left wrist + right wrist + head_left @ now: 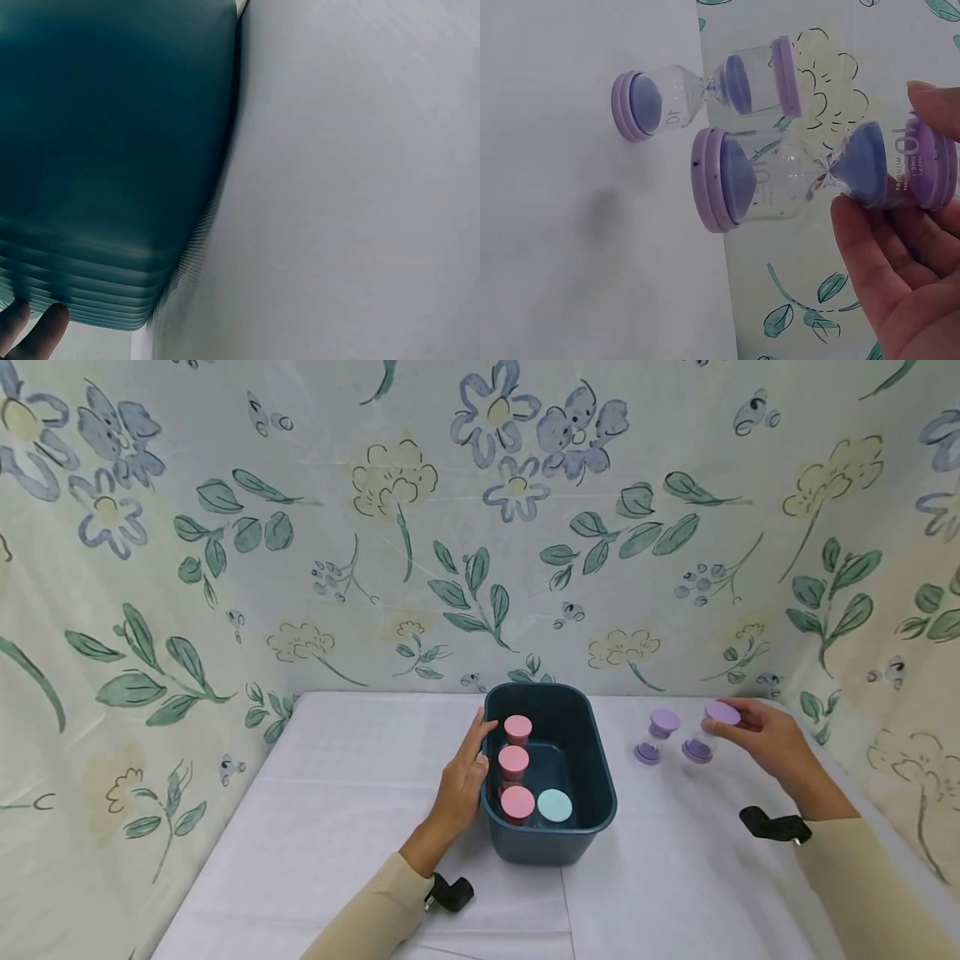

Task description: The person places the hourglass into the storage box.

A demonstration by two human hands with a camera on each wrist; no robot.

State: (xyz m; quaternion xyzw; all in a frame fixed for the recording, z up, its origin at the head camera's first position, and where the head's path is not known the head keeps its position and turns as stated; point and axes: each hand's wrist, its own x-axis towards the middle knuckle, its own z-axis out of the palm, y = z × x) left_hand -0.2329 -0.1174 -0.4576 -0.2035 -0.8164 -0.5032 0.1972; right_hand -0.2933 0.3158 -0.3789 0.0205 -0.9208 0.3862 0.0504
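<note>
On the right, my right hand [776, 747] grips a purple-capped hourglass [780, 176] around its upper end, thumb on one side and fingers on the other. The hourglass is marked 10 minutes and has purple sand in both bulbs. Just left of it stands a second purple hourglass [679, 101], upright on the table. My left hand [459, 781] rests against the left wall of a dark teal bin [606, 802], fingers extended along it with a fingertip at the rim. In the left wrist view, two fingertips [45, 330] show beside the bin's ribbed side.
Inside the bin, three pink-capped hourglasses [513, 762] line the left side, and a light-blue-capped one [555, 806] stands at the near right. A white cloth [360, 793] covers the table. Floral fabric [420, 543] hangs behind and at both sides.
</note>
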